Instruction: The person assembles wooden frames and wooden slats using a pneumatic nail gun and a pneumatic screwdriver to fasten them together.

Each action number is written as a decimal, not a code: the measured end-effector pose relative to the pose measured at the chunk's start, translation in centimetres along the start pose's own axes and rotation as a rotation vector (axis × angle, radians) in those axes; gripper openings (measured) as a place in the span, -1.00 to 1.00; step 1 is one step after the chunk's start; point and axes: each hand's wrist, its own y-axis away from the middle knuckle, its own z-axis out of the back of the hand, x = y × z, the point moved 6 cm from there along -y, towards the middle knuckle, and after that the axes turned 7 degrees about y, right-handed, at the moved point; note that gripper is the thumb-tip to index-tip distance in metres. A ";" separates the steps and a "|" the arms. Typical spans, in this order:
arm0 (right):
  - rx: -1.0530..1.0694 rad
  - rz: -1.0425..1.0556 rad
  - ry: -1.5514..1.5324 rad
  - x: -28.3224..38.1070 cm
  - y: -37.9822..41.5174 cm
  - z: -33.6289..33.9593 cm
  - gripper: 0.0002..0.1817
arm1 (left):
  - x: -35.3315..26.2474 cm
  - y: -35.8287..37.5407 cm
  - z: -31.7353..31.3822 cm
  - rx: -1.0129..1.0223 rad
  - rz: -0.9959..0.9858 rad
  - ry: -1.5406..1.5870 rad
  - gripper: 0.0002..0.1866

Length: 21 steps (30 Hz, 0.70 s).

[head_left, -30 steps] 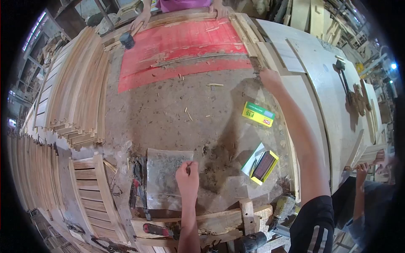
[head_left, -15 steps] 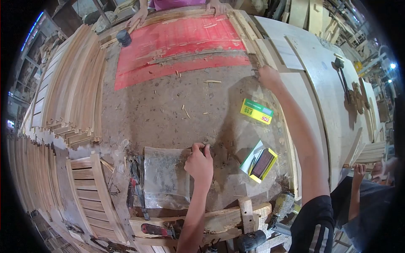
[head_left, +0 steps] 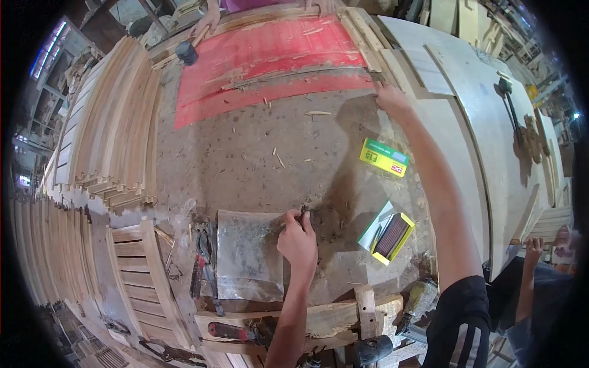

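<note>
My left hand is closed in a pinch over the work surface, at the right edge of a clear plastic sheet; a tiny dark thing shows at its fingertips. Farther off, my right hand is closed beside the lower right corner of a red sheet; what it pinches, if anything, is too small to name. A closed green and yellow box lies below my right hand. Nearer me, an open box shows rows of dark brown strips inside.
Stacked wooden slats stand at the left, above a slatted frame. Red-handled tools and a nail gun lie along the near edge. A person's hands rest at the far edge; another person is at the right.
The view has shifted, so most things appear slightly farther right. My left fingertips have parted a little around the tiny dark thing. My right hand stays near the red sheet's corner.
</note>
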 end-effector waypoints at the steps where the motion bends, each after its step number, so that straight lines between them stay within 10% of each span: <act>1: 0.012 -0.022 -0.002 -0.2 0.1 0.3 -0.70 | 0.0 0.0 -0.1 0.004 0.008 0.000 -0.77; 8: -0.133 -0.211 -0.512 2.3 3.6 5.6 -0.75 | -0.6 0.2 1.5 -0.019 -0.159 0.176 -0.81; 14: 0.269 0.001 -0.932 18.7 17.7 15.0 -0.82 | 2.4 3.6 -1.6 0.579 0.758 1.697 -0.63; 21: 0.145 0.146 -0.737 18.6 18.8 9.7 -0.77 | 2.6 5.4 -2.9 0.651 0.849 1.733 -0.72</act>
